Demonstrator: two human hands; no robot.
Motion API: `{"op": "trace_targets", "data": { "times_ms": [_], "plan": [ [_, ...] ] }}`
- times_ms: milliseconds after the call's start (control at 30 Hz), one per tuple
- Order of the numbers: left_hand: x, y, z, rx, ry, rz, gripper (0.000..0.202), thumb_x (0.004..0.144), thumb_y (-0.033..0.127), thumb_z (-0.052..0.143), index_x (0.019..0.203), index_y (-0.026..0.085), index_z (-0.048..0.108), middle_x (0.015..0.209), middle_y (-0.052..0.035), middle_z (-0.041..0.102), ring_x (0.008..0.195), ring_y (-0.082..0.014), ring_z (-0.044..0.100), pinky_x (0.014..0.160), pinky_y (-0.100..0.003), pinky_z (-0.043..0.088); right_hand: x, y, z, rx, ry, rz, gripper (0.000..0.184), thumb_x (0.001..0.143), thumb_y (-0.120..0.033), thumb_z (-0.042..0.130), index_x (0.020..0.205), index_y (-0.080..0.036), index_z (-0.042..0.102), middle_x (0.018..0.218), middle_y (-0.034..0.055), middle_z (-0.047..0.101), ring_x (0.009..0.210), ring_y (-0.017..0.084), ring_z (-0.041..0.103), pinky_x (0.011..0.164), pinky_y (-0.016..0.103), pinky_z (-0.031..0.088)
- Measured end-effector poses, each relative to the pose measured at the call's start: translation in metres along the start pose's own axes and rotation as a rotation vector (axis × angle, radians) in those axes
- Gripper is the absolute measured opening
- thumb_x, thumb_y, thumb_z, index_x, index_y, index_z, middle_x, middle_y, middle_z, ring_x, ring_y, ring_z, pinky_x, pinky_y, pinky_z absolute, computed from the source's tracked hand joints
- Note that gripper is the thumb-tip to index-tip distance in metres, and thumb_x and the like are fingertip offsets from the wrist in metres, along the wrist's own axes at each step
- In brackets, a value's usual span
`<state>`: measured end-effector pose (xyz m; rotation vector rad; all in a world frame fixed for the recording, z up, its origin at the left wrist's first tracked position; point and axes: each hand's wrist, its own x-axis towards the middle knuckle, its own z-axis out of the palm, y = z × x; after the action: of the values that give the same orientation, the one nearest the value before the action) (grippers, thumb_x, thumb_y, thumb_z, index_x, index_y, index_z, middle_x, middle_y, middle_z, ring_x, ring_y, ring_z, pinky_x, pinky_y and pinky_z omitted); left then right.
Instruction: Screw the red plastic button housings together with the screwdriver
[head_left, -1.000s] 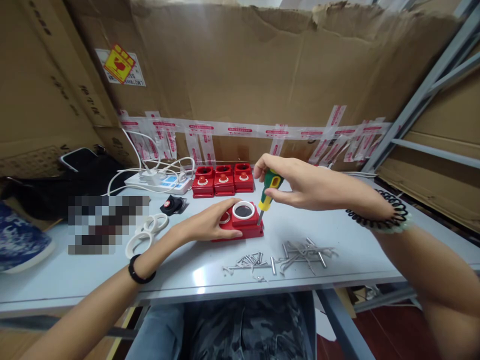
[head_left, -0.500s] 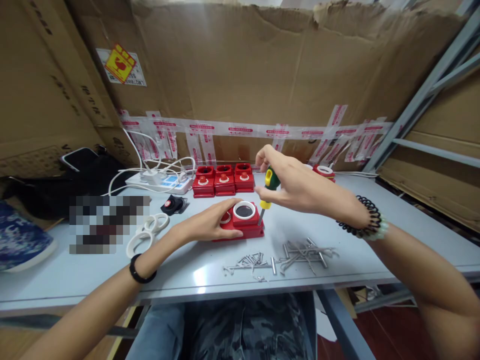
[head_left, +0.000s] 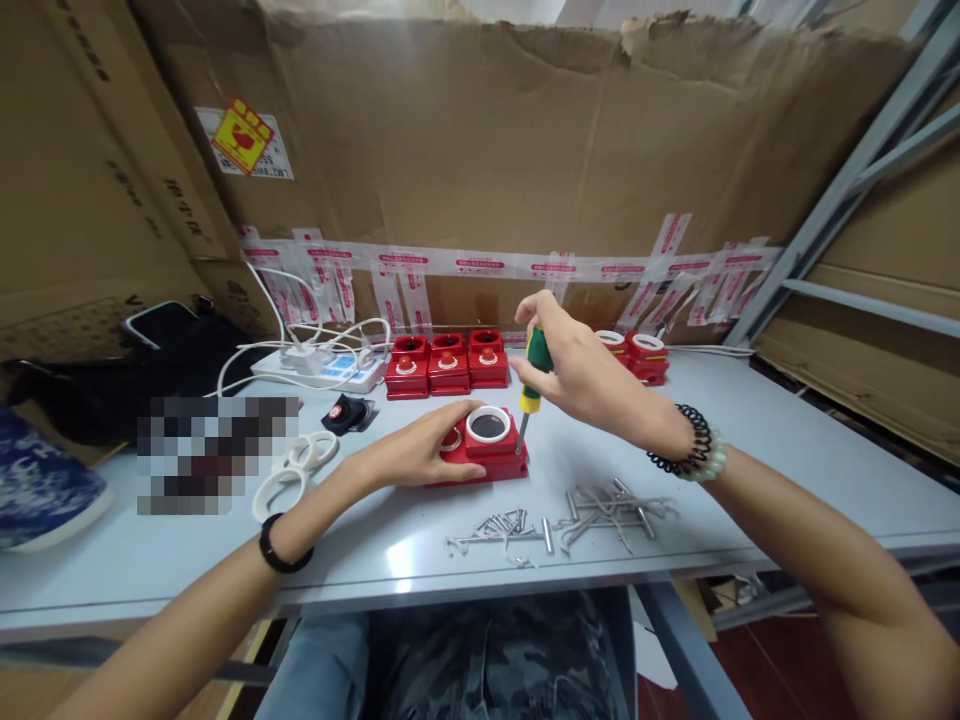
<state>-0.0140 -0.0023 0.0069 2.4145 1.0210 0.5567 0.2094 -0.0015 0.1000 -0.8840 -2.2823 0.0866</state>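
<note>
A red box (head_left: pixel 491 452) with a white ring around a dark round opening lies on the grey table (head_left: pixel 750 430) in front of me. My left hand (head_left: pixel 420 450) rests on its left side, fingers curled over it, holding it down. My right hand (head_left: pixel 574 370) is closed around the green and yellow handle of a screwdriver (head_left: pixel 530 385), which stands nearly upright. Its tip meets the box's right front corner.
Three red boxes (head_left: pixel 448 362) stand in a row behind, two more (head_left: pixel 634 355) at the right. Loose screws and metal pins (head_left: pixel 570 510) lie near the front edge. White rings (head_left: pixel 296 465), a small black part (head_left: pixel 346 412) and a power strip with cables (head_left: pixel 319 365) sit at left. Cardboard walls the back.
My right hand has turned on the screwdriver and its wrist swung left and forward, uncovering the two red boxes at the right. The left hand and the box have stayed put.
</note>
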Motion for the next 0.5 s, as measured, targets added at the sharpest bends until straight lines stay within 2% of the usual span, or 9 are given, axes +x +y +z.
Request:
{"op": "trace_targets", "data": {
  "times_ms": [167, 367, 500],
  "plan": [
    [0.001, 0.002, -0.001, -0.022, -0.009, 0.018, 0.065, 0.076, 0.051, 0.066, 0.13, 0.022, 0.043, 0.126, -0.0104, 0.056, 0.113, -0.0284, 0.055, 0.095, -0.038, 0.045, -0.005, 0.0, 0.002, 0.219, -0.037, 0.016, 0.042, 0.07, -0.011, 0.056, 0.104, -0.023, 0.033, 0.097, 0.0026, 0.049, 0.073, 0.012, 0.049, 0.064, 0.029, 0.044],
    [0.0, 0.001, -0.001, -0.011, -0.005, 0.004, 0.07, 0.076, 0.051, 0.066, 0.134, 0.022, 0.039, 0.13, -0.0115, 0.054, 0.114, -0.0292, 0.054, 0.094, -0.039, 0.045, -0.011, 0.003, 0.011, 0.123, 0.078, 0.119, 0.035, 0.076, -0.021, 0.057, 0.103, -0.021, 0.034, 0.075, -0.0034, 0.044, 0.061, 0.011, 0.045, 0.06, 0.03, 0.041],
    [0.0, 0.001, 0.0, -0.021, -0.002, 0.022, 0.069, 0.077, 0.049, 0.066, 0.135, 0.022, 0.04, 0.129, -0.0106, 0.055, 0.113, -0.0282, 0.055, 0.094, -0.038, 0.045, -0.014, 0.002, 0.011, 0.259, 0.016, 0.124, 0.051, 0.072, -0.014, 0.056, 0.115, -0.021, 0.031, 0.077, -0.0031, 0.045, 0.065, 0.012, 0.048, 0.059, 0.028, 0.042]
  ]
}}
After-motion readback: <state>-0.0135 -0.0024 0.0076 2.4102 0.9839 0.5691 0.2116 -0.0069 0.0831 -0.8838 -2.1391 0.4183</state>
